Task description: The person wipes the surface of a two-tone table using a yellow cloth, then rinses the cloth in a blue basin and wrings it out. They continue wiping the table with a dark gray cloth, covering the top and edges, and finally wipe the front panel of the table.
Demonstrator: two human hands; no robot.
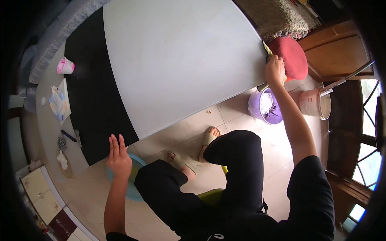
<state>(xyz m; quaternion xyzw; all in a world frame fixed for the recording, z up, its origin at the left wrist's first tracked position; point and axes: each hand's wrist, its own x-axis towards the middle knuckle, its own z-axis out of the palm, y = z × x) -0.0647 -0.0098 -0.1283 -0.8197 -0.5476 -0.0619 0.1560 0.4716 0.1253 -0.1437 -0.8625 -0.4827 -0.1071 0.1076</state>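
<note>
A large flat panel (185, 60), light grey with a black band (94, 92) along its left end, stretches out before me. My left hand (119, 157) rests at the near corner of the black band, its fingers straight and slightly apart, the thumb along the edge. At the panel's right edge my right hand (276, 71) is closed on a pale green cloth (267, 49), of which only the ends show past the fingers. Just beyond that hand stands a red round-topped stool (290, 58).
A purple bucket (253, 105) and a pinkish bucket (309, 103) stand on the tiles at right. Left of my knees is a blue basin (134, 193). Along the far left lie a pink-and-white cup (65, 66), a stained paper sheet (59, 102), a dark-handled tool (68, 135) and a metal scourer (61, 143).
</note>
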